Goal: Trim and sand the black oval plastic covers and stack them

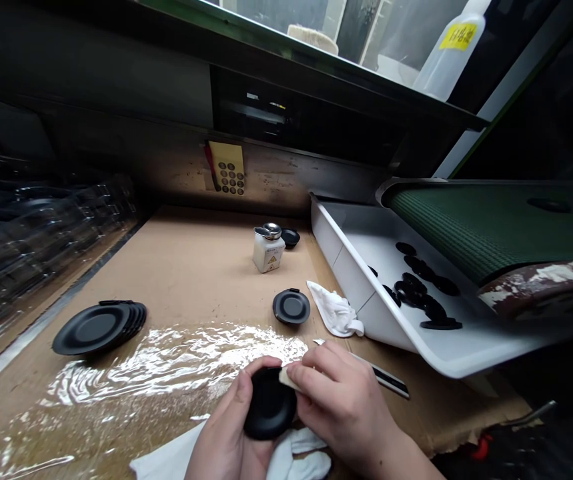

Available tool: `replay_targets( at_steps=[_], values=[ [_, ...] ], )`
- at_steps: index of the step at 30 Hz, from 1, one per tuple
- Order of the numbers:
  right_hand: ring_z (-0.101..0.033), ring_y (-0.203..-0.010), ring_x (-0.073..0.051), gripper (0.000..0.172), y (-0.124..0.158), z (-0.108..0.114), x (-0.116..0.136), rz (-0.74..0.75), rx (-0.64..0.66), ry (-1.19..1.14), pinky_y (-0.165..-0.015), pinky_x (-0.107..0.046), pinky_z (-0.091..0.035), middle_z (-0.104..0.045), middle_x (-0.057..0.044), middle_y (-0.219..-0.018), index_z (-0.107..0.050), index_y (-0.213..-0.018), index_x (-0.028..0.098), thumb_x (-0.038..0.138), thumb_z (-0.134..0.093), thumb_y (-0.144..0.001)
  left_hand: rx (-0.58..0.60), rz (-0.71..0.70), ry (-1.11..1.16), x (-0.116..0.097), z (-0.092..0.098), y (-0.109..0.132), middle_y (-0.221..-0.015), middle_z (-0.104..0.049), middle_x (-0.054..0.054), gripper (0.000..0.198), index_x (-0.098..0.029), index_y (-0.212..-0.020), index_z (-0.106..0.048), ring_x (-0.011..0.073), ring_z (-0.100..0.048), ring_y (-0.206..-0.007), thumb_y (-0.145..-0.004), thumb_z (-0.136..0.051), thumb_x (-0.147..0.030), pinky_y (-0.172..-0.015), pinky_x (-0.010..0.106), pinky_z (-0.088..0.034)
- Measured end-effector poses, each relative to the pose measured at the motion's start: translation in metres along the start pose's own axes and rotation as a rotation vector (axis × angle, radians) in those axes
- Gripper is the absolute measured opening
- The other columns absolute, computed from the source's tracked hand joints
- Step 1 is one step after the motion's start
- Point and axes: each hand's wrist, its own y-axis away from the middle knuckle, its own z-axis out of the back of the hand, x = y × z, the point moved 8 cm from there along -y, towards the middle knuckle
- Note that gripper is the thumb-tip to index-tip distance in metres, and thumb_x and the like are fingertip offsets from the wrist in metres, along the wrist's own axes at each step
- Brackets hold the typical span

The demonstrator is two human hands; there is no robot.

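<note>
Near the bottom middle, my left hand (230, 427) is closed around a round black plastic part (268, 404) with a raised rim, held tilted toward me. My right hand (341, 400) pinches a small off-white pad (288, 379) and touches it to the part's upper right edge. Whether the pad is cloth or foam I cannot tell. A white cloth (300, 453) lies under my hands, partly hidden by them. Just beyond them rests another round black part (291, 306). To the left is a fanned row of several similar black parts (97, 328).
A white pump bottle (268, 250) stands behind, with a black part (291, 237) beside it. On the right are a crumpled white cloth (335, 310), a knife-like strip (389, 383), a white tray (366, 293) of black parts and a green conveyor belt (471, 230). Clear plastic trays (41, 233) stack at left.
</note>
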Motion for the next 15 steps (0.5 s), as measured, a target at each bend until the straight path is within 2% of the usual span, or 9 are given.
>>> replay_targets(
  at_steps=[6,11,13,15],
  values=[
    [-0.051,-0.063,-0.012,0.020,0.008,0.002,0.004,-0.002,-0.014,-0.034,-0.056,-0.022,-0.041,-0.055,-0.003,-0.066,-0.063,-0.081,0.016,0.011,-0.044,-0.080,0.039,-0.009,0.030,-0.001,-0.006,0.004,-0.085,-0.071,0.007,0.025,-0.017,-0.084,-0.067,0.0217,-0.062,-0.089,-0.084,-0.046,-0.031,-0.076,0.030,-0.049],
    [-0.050,-0.064,-0.014,0.020,0.001,0.002,0.000,-0.013,0.024,0.034,-0.054,-0.023,-0.040,-0.055,-0.003,-0.068,-0.063,-0.081,0.018,0.013,-0.044,-0.079,0.046,-0.004,-0.020,0.000,-0.005,0.004,-0.084,-0.071,0.006,0.025,-0.017,-0.088,-0.065,0.0163,-0.062,-0.083,-0.084,-0.046,-0.033,-0.072,0.024,-0.048],
    [-0.050,-0.065,-0.014,0.019,0.001,0.002,-0.001,-0.030,0.014,0.017,-0.055,-0.023,-0.040,-0.055,-0.003,-0.068,-0.063,-0.083,0.018,0.013,-0.045,-0.079,0.038,0.001,-0.016,0.000,-0.003,0.003,-0.084,-0.071,0.006,0.025,-0.017,-0.089,-0.065,0.0157,-0.063,-0.082,-0.084,-0.047,-0.033,-0.074,0.025,-0.048],
    [-0.051,-0.064,-0.013,0.019,0.010,0.000,0.002,-0.022,-0.012,-0.011,-0.055,-0.023,-0.042,-0.056,-0.003,-0.068,-0.062,-0.087,0.017,0.012,-0.046,-0.079,0.038,0.011,0.017,0.001,-0.002,0.002,-0.086,-0.071,0.007,0.024,-0.017,-0.088,-0.065,0.0187,-0.063,-0.087,-0.084,-0.047,-0.033,-0.078,0.029,-0.048]
  ],
)
